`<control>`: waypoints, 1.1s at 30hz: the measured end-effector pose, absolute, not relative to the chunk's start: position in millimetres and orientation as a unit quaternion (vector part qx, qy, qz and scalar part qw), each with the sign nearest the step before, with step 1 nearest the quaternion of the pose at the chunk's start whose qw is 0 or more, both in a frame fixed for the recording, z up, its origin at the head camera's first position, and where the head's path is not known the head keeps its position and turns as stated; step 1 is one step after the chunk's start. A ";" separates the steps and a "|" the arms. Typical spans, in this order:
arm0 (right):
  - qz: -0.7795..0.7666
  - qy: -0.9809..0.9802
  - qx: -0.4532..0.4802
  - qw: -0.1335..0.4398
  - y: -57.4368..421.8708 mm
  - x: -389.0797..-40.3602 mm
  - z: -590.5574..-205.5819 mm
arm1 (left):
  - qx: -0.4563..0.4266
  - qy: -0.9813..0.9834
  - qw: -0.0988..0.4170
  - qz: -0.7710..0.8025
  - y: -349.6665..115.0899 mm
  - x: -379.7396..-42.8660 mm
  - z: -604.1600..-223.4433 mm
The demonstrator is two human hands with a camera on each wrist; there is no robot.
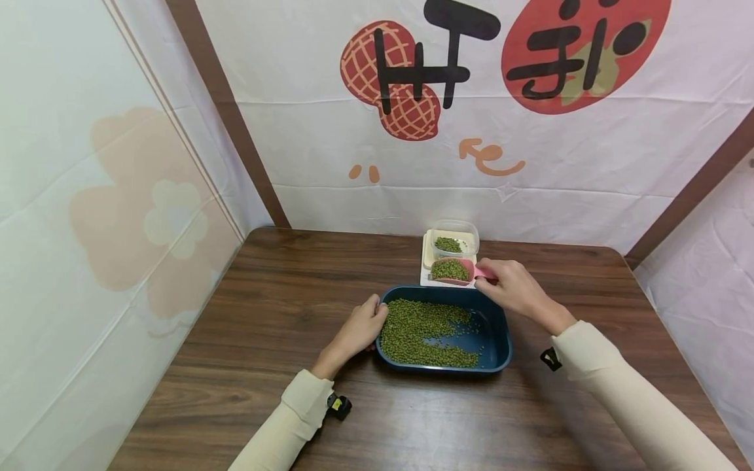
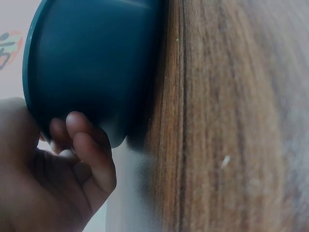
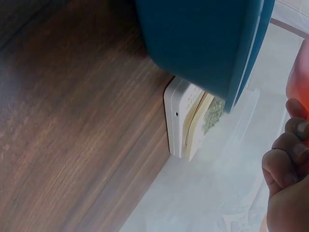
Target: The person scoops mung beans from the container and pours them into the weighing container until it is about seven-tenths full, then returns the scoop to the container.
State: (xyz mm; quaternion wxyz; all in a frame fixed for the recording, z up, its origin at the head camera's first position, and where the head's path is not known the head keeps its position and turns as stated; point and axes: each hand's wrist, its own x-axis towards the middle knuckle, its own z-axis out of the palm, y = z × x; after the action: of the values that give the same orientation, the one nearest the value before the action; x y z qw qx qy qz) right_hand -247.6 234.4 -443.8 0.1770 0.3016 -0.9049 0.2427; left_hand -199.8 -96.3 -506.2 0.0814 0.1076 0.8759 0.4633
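My right hand (image 1: 514, 286) grips the handle of a pink scoop (image 1: 470, 266), which is heaped with small green beans. In the head view the scoop overlaps the near part of a white kitchen scale (image 1: 425, 277). On the scale stands a clear plastic container (image 1: 471, 230) with some green beans inside. My left hand (image 1: 358, 327) holds the left end of a blue tub (image 1: 491, 327), with curled fingers against its outer wall (image 2: 91, 63) in the left wrist view. Green beans (image 1: 412, 330) cover much of the tub's floor, thinning toward the right, where blue shows.
Everything stands on a dark wood table (image 1: 283, 307). A white printed cloth (image 1: 330, 209) hangs right behind its far edge, close to the scale. Pale cloth walls also rise at the left and right. The tub lies just in front of the scale.
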 end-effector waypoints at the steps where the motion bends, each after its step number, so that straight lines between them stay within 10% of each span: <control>1: 0.243 -0.905 0.299 0.180 234.8 -248.6 -443.7 | 0.108 0.876 0.082 0.463 -96.3 -199.8 -506.0; 33: 0.240 -0.928 0.225 0.173 241.3 -284.9 -436.5 | 0.101 0.877 0.085 0.462 -95.5 -199.1 -505.4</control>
State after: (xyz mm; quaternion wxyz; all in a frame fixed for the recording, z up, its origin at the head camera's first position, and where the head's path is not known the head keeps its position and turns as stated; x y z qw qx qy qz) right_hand -284.9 241.3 -436.5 0.1733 0.2246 -0.9285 0.2397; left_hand -199.1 -95.5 -505.4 0.0853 0.1011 0.8771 0.4618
